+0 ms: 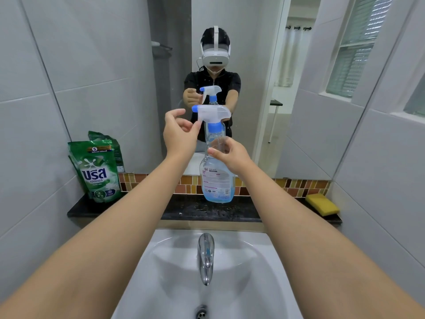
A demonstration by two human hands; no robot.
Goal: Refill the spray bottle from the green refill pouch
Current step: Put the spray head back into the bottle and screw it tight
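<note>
A clear spray bottle [216, 180] with a little blue liquid at its bottom stands on the black stone ledge [128, 207] in front of the mirror. Its white trigger head [213, 112] with blue nozzle and blue collar sits on the neck. My right hand [230, 155] grips the bottle's narrow upper body. My left hand [179, 132] pinches the trigger lever just below the head with thumb and fingertips. The green refill pouch [99, 171] stands upright at the ledge's left end, against the wall, untouched.
A yellow sponge [322, 203] lies at the right end of the ledge. Below the ledge is a white sink [264, 272] with a chrome tap [205, 256]. The mirror [253, 65] reflects a person and the bottle. Tiled walls close both sides.
</note>
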